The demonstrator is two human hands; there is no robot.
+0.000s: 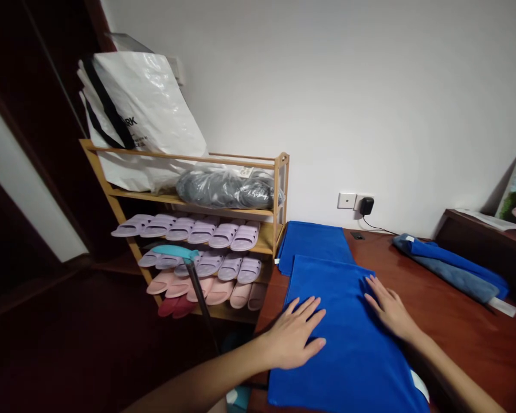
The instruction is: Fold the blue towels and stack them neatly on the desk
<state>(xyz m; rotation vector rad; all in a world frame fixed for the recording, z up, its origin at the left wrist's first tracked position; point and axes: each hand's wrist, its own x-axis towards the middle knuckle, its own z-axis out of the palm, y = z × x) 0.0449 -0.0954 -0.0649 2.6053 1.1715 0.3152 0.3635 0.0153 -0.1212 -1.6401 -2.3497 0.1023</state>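
A blue cloth (pixel 344 355) lies spread flat on the reddish-brown wooden table (pixel 460 321), with a white tag at its lower right edge. My left hand (pixel 294 335) rests on the cloth's left part, fingers spread. At the upper right edge of the same cloth, my right hand (pixel 389 307) lies with its fingers stretched out. Partly under the far end of this cloth is a folded blue cloth (pixel 316 238) by the wall. To the right, a loosely folded blue and grey-blue cloth bundle (pixel 451 267) sits on the table.
Left of the table stands a wooden shoe rack (pixel 279 201) with rows of purple slippers (pixel 245 235) and pink slippers (pixel 219 291). A white bag (pixel 155 103) and plastic-wrapped grey items (pixel 227 189) sit on top. A blue-topped handle (pixel 176 252) leans nearby. A black plug (pixel 366 205) is in the wall.
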